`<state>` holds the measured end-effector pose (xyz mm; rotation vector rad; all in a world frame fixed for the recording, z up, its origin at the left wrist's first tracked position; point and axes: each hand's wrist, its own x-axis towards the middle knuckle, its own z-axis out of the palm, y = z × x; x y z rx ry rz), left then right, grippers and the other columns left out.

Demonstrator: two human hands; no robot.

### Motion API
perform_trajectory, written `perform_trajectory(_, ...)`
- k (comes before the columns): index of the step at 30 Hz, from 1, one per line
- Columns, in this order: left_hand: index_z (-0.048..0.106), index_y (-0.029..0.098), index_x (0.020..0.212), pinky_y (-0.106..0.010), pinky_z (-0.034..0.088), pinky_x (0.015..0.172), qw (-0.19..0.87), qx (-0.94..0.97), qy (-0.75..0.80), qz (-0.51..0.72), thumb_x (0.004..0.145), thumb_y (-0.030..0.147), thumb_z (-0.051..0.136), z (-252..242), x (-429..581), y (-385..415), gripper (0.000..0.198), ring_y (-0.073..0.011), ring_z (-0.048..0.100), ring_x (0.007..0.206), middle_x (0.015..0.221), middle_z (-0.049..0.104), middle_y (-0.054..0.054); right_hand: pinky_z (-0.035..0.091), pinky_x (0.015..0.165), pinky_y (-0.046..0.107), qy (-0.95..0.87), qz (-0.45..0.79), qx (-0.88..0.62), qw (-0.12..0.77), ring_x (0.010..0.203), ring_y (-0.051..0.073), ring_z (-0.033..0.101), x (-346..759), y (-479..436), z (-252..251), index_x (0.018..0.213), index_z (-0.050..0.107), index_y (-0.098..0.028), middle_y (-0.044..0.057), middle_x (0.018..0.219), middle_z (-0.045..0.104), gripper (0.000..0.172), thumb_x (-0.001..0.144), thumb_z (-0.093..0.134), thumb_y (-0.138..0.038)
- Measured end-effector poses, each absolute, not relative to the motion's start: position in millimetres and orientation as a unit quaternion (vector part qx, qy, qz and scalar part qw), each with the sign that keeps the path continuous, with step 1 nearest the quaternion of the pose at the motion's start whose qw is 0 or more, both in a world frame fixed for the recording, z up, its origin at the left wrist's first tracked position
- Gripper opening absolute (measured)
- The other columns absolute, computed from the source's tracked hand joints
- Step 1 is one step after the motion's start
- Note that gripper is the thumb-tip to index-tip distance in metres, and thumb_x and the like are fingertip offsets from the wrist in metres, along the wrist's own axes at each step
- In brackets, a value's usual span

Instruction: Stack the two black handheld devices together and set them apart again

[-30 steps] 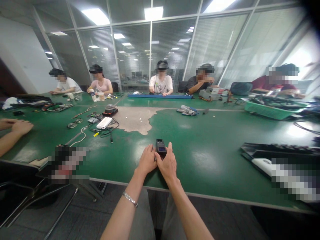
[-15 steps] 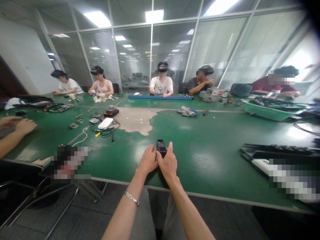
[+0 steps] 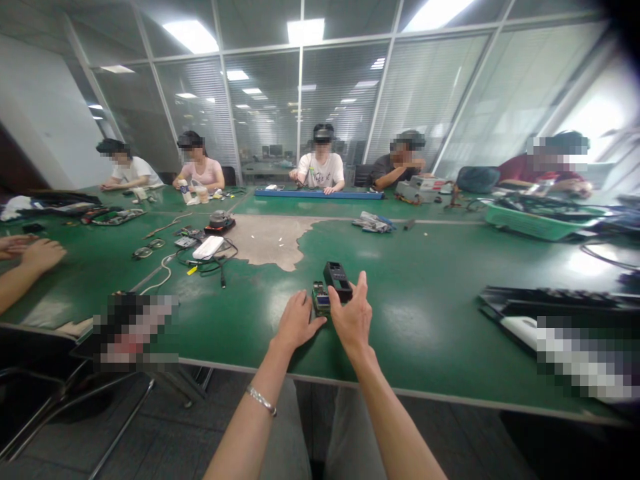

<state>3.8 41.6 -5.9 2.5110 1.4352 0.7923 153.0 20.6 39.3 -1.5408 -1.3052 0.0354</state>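
Observation:
My right hand (image 3: pixel 354 315) grips a black plastic cover (image 3: pixel 337 275) between thumb and fingers, with the index finger pointing up. The cover has rectangular openings and is tilted, raised beside a small green circuit board (image 3: pixel 321 293) with a dark bluish display. My left hand (image 3: pixel 299 321) is closed around the left and near side of the board, low over the green table (image 3: pixel 420 287). Part of the board's near end is hidden by the fingers.
A white box with cables (image 3: pixel 209 248) and a pair of glasses (image 3: pixel 149 249) lie to the left. Gloves (image 3: pixel 373 222) lie ahead. A green basket (image 3: pixel 540 223) and a long black-and-white part (image 3: pixel 555 340) are at right. Co-workers sit across; another person's hands (image 3: pixel 37 253) are at far left.
The black cover has come off the circuit board, lifted up and to the right by my right hand. The board is now exposed beside my left hand, which has barely moved.

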Motion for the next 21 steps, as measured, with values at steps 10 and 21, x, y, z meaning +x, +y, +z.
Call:
perform_trajectory(10,0.058,0.018,0.123,-0.053,0.034,0.118,0.066,0.835,0.477,0.267,0.093,0.049,0.065,-6,3,41,0.044,-0.0337,0.044,0.141,0.148,0.051,-0.017,0.051,0.093,0.047,-0.527,0.010,-0.687,0.500,0.111,0.035,0.066,182,17,9,0.158,0.020,-0.006,0.022,0.128,0.067,0.089,0.091,0.055,-0.053)
perform_trajectory(21,0.057,0.019,0.126,-0.054,0.035,0.117,0.063,0.840,0.469,0.266,0.093,0.052,0.062,-4,3,41,0.047,-0.0340,0.046,0.140,0.147,0.052,-0.018,0.052,0.090,0.049,-0.546,0.015,-0.696,0.465,0.107,0.037,0.067,188,18,-13,0.158,0.018,-0.002,0.025,0.125,0.066,0.088,0.093,0.050,-0.053)
